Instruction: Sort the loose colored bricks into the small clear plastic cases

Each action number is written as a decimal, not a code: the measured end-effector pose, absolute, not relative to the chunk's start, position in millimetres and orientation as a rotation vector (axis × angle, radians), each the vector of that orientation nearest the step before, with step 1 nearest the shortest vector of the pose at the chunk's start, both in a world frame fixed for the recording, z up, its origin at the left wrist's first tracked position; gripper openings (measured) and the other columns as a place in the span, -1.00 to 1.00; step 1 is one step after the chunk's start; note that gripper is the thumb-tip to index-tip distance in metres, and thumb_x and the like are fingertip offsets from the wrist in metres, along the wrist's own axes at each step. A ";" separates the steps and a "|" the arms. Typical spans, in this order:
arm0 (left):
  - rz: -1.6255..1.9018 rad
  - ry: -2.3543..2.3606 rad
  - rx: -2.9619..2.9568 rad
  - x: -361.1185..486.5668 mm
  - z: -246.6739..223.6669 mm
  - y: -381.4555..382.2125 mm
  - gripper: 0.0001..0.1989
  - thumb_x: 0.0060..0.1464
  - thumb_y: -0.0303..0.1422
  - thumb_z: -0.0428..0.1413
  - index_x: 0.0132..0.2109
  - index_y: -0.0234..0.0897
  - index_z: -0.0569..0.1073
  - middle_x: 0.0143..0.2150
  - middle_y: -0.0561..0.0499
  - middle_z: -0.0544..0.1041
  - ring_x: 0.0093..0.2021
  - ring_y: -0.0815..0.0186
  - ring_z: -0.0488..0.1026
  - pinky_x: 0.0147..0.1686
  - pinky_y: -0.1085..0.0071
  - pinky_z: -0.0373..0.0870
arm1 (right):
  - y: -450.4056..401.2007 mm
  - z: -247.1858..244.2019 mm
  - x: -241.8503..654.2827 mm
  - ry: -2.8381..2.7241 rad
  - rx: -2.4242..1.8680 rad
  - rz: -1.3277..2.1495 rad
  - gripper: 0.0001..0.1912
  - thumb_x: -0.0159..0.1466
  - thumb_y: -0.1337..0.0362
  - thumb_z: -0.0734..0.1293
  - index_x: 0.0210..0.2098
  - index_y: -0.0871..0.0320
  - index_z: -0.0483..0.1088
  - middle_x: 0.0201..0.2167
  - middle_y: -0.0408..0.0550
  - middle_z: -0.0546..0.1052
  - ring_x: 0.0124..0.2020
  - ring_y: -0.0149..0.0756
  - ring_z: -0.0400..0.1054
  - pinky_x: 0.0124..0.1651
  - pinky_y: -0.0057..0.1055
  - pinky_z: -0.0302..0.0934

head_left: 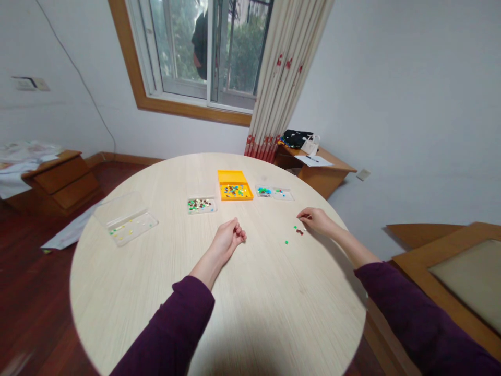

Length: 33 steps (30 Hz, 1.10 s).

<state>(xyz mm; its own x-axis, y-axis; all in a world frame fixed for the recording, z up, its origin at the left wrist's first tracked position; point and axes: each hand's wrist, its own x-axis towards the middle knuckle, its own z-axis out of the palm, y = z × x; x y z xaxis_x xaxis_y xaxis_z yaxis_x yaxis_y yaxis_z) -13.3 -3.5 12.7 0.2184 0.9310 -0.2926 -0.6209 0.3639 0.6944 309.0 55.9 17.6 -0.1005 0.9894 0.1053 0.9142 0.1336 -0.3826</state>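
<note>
My left hand [229, 239] rests near the middle of the round table, its fingers curled in; what they hold, if anything, is hidden. At the right, my right hand [318, 221] has thumb and fingertips pinched together low over the tabletop. Whatever is in that pinch is too small to name. Just below those fingertips lie small brown pieces [299, 232] and a green piece [295, 227]. Another green square piece [286, 242] sits apart, closer to me. Beyond my hands stands an open yellow box [236, 198] with many coloured bits inside.
Clear trays of small pieces stand left of the yellow box [202, 211], right of it [287, 197] and at the table's far left [136, 237]. The pale round table [250, 313] fills the middle. Behind it are a curtain [285, 73] and a wooden cabinet [326, 175].
</note>
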 end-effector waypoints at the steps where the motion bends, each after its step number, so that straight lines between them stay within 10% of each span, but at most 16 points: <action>1: 1.136 0.766 0.481 -13.2 12.4 -3.3 -0.60 0.08 -0.28 0.19 -0.59 -0.31 0.22 -0.68 0.15 0.23 -0.63 0.48 0.26 -0.52 0.53 0.26 | 52.4 19.7 308.7 -2.092 -1.834 0.320 -0.86 0.12 0.43 0.31 -0.41 0.18 0.53 -0.36 -0.01 0.60 -0.34 -0.30 0.45 -0.22 -0.44 0.30; 13: 1.146 0.843 0.450 -11.5 16.2 -6.0 -0.73 0.12 -0.63 0.02 -0.53 -0.41 0.38 -0.62 0.02 0.37 -0.56 0.45 0.38 -0.39 0.48 0.40 | 17.7 32.3 318.6 -2.098 -1.945 0.408 -0.82 0.17 0.31 0.27 -0.38 0.17 0.52 -0.41 -0.03 0.59 -0.37 -0.26 0.44 -0.26 -0.40 0.28; 33: 1.136 0.829 0.439 -12.6 14.1 -4.5 -0.79 0.06 -0.63 0.12 -0.51 -0.40 0.38 -0.62 0.04 0.39 -0.57 0.47 0.37 -0.41 0.51 0.39 | -8.3 12.5 276.8 -2.315 -1.721 0.128 -0.61 0.24 0.07 0.26 -0.09 0.25 0.31 -0.19 0.15 0.45 -0.19 -0.14 0.37 -0.09 -0.25 0.26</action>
